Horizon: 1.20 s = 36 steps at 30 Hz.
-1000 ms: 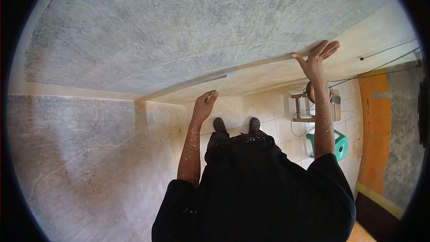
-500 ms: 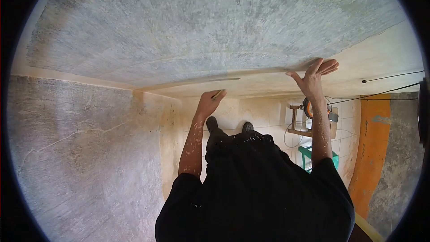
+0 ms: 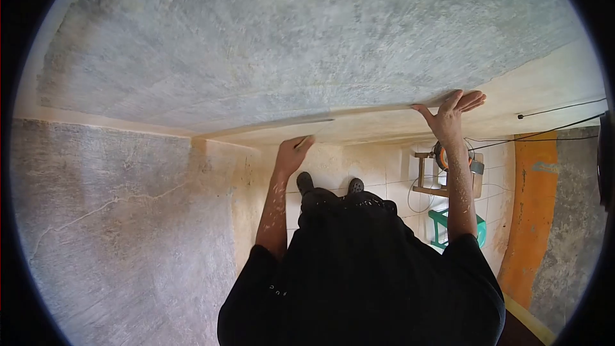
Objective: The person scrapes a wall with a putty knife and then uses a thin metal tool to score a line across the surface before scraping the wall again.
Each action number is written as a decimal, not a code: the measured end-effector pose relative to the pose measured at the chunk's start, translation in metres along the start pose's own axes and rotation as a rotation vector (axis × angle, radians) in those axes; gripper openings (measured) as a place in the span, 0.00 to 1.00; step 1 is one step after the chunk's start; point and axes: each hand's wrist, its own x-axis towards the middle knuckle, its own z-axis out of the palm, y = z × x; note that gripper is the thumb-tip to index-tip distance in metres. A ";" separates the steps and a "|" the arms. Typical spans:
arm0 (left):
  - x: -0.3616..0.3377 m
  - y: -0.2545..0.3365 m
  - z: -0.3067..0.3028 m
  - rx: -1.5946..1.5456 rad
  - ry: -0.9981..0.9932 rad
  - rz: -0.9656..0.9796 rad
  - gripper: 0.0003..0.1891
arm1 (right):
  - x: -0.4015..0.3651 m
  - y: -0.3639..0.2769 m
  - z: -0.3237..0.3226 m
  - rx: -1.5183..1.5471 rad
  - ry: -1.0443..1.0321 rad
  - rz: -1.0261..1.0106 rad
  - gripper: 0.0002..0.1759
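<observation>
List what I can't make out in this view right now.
- Head view: most of the thin tool in the left hand; fingers hide its grip, and its far end is too faint.
- Head view: the middle of the green stool; the right forearm covers it.
- Head view: the lettering on the shirt; too small.
- Head view: the dark thing at right; the lens edge cuts it off.

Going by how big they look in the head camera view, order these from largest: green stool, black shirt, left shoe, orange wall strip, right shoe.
1. Black shirt
2. Orange wall strip
3. Green stool, partly hidden by the arm
4. Left shoe and right shoe: too alike to rank
</observation>
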 end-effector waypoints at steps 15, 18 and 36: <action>-0.008 -0.001 -0.004 -0.047 0.115 0.039 0.21 | 0.002 -0.001 -0.001 0.038 0.014 0.004 0.76; -0.012 0.006 0.004 -0.029 0.011 -0.156 0.24 | -0.003 -0.003 0.001 0.035 -0.003 0.015 0.76; -0.017 -0.013 0.022 -0.087 0.118 -0.001 0.23 | 0.000 -0.003 -0.003 0.031 -0.010 0.009 0.77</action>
